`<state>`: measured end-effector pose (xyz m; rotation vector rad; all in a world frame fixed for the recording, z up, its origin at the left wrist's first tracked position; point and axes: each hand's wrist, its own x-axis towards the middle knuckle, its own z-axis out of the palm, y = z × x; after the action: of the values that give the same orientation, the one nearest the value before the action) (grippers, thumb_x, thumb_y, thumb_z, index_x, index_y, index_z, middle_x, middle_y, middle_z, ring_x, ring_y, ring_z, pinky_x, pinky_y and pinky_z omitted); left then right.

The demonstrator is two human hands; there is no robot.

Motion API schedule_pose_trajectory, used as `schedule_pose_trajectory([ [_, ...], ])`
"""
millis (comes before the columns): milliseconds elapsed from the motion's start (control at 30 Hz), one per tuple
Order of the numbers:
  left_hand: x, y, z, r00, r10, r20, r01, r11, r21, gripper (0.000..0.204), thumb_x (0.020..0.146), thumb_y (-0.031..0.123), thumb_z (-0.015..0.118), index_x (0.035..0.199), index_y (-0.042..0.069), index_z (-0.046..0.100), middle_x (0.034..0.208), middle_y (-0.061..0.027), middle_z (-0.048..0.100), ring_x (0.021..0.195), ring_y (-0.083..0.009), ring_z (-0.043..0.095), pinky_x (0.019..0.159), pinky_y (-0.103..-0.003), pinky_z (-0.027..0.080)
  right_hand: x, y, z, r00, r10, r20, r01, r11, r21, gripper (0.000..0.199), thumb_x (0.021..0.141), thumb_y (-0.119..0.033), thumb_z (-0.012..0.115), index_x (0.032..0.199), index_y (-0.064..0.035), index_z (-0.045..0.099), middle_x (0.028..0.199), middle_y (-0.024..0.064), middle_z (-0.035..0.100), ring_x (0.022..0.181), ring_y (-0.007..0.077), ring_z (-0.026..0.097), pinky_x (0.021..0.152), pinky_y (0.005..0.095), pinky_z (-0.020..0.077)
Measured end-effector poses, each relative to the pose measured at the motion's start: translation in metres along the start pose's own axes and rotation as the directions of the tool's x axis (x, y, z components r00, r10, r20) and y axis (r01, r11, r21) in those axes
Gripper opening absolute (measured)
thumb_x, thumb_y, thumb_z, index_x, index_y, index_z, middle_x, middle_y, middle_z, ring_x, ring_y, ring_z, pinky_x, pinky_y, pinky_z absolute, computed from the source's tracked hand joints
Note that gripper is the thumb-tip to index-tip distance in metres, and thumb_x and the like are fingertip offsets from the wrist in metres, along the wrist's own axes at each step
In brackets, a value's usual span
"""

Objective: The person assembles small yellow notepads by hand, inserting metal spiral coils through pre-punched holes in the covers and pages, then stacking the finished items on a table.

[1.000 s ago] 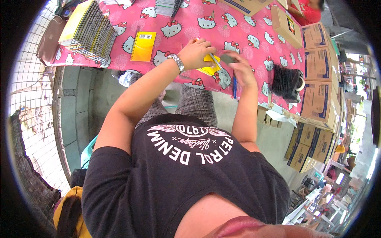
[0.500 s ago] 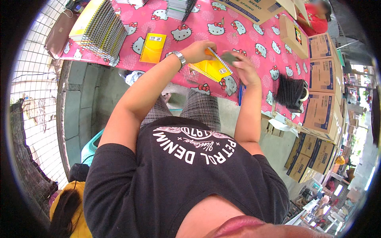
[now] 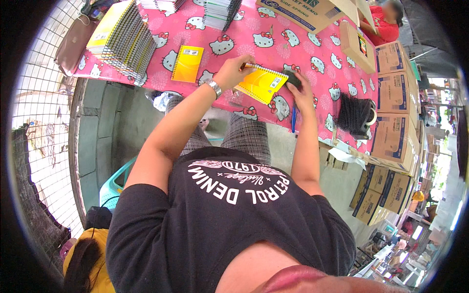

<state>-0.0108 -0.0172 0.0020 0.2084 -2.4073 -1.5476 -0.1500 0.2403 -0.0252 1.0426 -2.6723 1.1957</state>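
Small yellow spiral-bound notebook with a card cover (image 3: 262,83) sitting near the front edge of the pink cartoon-cat tablecloth (image 3: 312,53), middle of the table. Left hand (image 3: 233,72) pinching its far-left corner by the wire binding – closed on it. Right hand (image 3: 302,90) wrapped around a small dark object (image 3: 293,79) just right of the notebook, hard to tell what. Probably light, bendy cover, a bit slick – best grabbed along the stiff coil edge. Second yellow notebook (image 3: 187,63) lying further left, well apart.
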Motion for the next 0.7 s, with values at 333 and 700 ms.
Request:
schedule_pose_trajectory([
  [333, -0.031, 0.000, 0.009, 0.931, 0.217, -0.295, -0.204, 0.976, 0.072, 0.021, 0.088, 0.021, 0.064, 0.098, 0.003, 0.062, 0.079, -0.0139, 0.063, 0.070, -0.0275, 0.060, 0.065, -0.034, 0.049, -0.133, -0.050, 0.000, 0.982, 0.178, -0.058, -0.187, 0.916, -0.356, 0.052, 0.083, -0.024, 0.066, 0.128, -0.0023, 0.051, 0.124, 0.0214, 0.053, 0.115, 0.0376, 0.048, 0.097, 0.0479, 0.0381],
  [700, -0.031, -0.001, 0.001, 0.980, 0.103, -0.170, -0.101, 0.995, 0.021, 0.021, 0.085, 0.014, 0.065, 0.103, 0.003, 0.060, 0.084, -0.0135, 0.063, 0.073, -0.0252, 0.063, 0.067, -0.034, 0.051, -0.063, -0.168, 0.034, 0.985, -0.158, -0.064, 0.147, 0.978, -0.150, 0.056, 0.078, -0.027, 0.067, 0.127, -0.0076, 0.053, 0.123, 0.0094, 0.052, 0.113, 0.0297, 0.045, 0.098, 0.0472, 0.0296],
])
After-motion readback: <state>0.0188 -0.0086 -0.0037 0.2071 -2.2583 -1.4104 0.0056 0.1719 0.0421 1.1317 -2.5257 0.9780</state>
